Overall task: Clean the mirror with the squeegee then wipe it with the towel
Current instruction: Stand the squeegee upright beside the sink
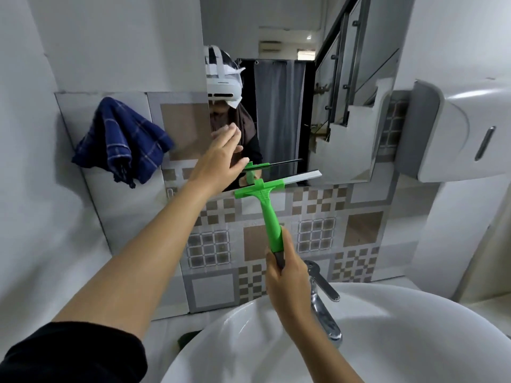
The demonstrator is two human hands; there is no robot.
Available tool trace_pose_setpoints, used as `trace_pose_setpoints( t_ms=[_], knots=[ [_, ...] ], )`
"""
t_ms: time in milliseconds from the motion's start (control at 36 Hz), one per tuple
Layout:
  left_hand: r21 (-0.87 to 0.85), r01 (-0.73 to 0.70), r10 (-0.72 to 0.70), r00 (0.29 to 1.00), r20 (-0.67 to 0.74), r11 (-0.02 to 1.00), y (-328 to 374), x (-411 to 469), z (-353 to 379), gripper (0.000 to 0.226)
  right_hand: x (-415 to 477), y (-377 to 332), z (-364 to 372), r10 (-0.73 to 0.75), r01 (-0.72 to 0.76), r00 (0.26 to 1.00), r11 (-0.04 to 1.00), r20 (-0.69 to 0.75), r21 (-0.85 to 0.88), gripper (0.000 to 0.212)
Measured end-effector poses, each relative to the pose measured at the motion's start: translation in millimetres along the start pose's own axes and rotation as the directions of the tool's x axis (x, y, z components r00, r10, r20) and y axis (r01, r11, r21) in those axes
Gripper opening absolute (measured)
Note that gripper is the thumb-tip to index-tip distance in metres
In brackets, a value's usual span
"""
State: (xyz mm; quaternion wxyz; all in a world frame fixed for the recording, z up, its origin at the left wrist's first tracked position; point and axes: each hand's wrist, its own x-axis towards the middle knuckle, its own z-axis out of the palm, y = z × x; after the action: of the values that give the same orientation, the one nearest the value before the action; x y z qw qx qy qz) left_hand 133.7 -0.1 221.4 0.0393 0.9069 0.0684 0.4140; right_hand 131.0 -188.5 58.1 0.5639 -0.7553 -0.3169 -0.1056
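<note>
My right hand (286,275) is closed around the lower handle of the green squeegee (269,205), whose blade lies along the bottom edge of the mirror (282,106). My left hand (218,158), fingers extended and holding nothing, reaches to the mirror's lower left part. The blue checked towel (121,139) hangs on the tiled wall (318,233), left of the mirror.

Left hand (221,158) is reaching forward, arm fully extended, fingers flat and spread open. Right hand (286,272) is gripping closed around a handle, wrist bent upward, forearm angling up from lower right.
</note>
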Motion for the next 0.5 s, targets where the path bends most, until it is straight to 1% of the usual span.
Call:
trace_pose_setpoints(
  t_ms=[28, 83, 167, 222, 306, 389, 444, 500],
  knots=[
    [-0.060, -0.020, 0.021, 1.000, 0.016, 0.998, 6, -3, -4, 0.060, 1, -3, -6, -0.017, 0.017, 1.000, 1.000, 0.016, 0.008, 0.051],
    [-0.128, -0.071, 0.077, 0.996, 0.041, 0.989, 17, -12, -13, 0.054, 6, -8, -19, -0.046, 0.044, 0.997, 0.999, 0.064, 0.029, 0.050],
    [-0.129, -0.119, 0.128, 0.990, 0.067, 0.984, 31, -28, -27, 0.051, 22, -10, -41, -0.101, 0.087, 0.972, 0.994, 0.214, 0.073, 0.053],
    [-0.101, -0.163, 0.175, 0.978, 0.118, 0.981, 38, -40, -34, 0.052, 35, -15, -58, -0.132, 0.133, 0.929, 0.991, 0.345, 0.023, 0.055],
    [-0.031, -0.220, 0.221, 0.946, 0.235, 0.975, 46, -57, -45, 0.056, 60, -29, -84, -0.202, 0.285, 0.825, 0.955, 0.528, -0.080, 0.055],
    [0.103, -0.293, 0.251, 0.920, 0.302, 0.951, 53, -75, -54, 0.054, 85, -44, -105, -0.249, 0.437, 0.702, 0.890, 0.667, -0.127, 0.054],
    [0.122, -0.276, 0.224, 0.918, 0.327, 0.953, 56, -89, -56, 0.056, 99, -53, -115, -0.250, 0.485, 0.626, 0.866, 0.738, -0.119, 0.053],
    [0.114, -0.216, 0.166, 0.925, 0.340, 0.970, 56, -102, -56, 0.057, 109, -60, -121, -0.246, 0.540, 0.553, 0.833, 0.796, -0.118, 0.053]
  ],
)
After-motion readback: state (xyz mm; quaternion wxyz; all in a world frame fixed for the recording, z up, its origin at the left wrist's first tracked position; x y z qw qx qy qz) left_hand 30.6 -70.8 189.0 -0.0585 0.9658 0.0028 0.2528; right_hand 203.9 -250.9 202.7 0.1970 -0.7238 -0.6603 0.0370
